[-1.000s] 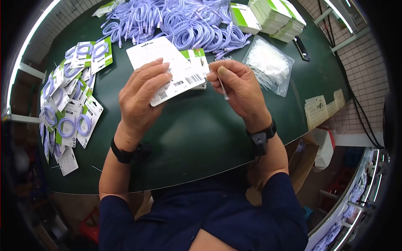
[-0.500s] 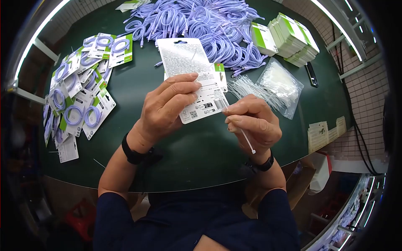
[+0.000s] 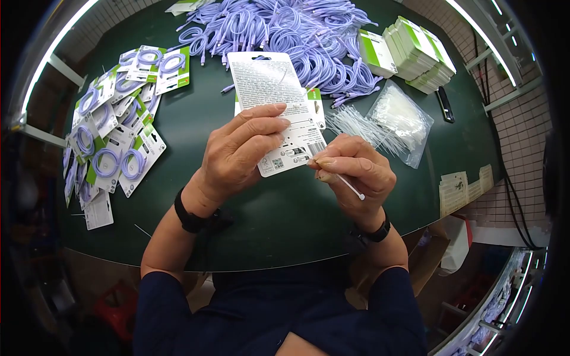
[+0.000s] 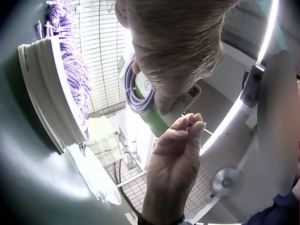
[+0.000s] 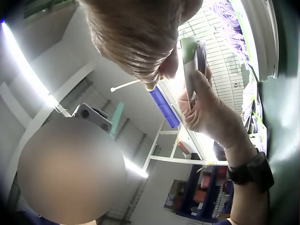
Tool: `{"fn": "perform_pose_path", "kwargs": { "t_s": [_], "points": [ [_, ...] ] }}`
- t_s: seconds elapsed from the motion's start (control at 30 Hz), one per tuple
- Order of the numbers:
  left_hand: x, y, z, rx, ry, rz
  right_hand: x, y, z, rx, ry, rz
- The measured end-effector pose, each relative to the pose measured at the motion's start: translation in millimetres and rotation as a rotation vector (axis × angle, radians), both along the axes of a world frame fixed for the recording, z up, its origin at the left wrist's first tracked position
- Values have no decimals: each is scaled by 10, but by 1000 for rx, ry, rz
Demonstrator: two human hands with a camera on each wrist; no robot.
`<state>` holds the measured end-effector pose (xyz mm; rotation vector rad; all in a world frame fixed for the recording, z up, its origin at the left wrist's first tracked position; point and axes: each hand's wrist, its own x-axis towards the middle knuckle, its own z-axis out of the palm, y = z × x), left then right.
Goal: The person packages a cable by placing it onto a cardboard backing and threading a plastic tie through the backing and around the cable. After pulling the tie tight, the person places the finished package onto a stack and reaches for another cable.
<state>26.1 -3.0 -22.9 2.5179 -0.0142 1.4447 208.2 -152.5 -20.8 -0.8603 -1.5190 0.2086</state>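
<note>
The printed card [image 3: 268,77] is above the worktop [image 3: 279,237], gripped in the left hand [image 3: 246,139], whose fingers cover part of its text; its coiled purple cable [image 4: 133,101] is hidden from the head view. The right hand [image 3: 356,169] pinches a white cable tie [image 3: 351,187], one end obscured. Behind: a mostly hidden card stack [image 3: 316,107], a cable pile [image 3: 285,32] cropped above.

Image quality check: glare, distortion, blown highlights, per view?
Head: strong fisheye, tabletop edge bowed, corners black, fine print on the cable card too small to read. Left wrist: light strip blown out, left hand shadowed. Right wrist: background beside the card washed out white, right hand shaded, zip tie distinct against grey.
</note>
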Motion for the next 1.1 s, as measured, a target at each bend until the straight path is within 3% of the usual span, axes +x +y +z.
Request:
{"fn": "perform_pose_path", "kwargs": {
  "t_s": [0.4,0.93,1.1],
  "points": [
    [3,-21,15,-2,13,1,14,18,-18,-52,3,-2],
    [0,-122,72,39,44,-3,35,64,50,14,-217,-78],
    [-24,-169,115,46,40,16,4,-21,95,-68,-99,-156]
  ]
}}
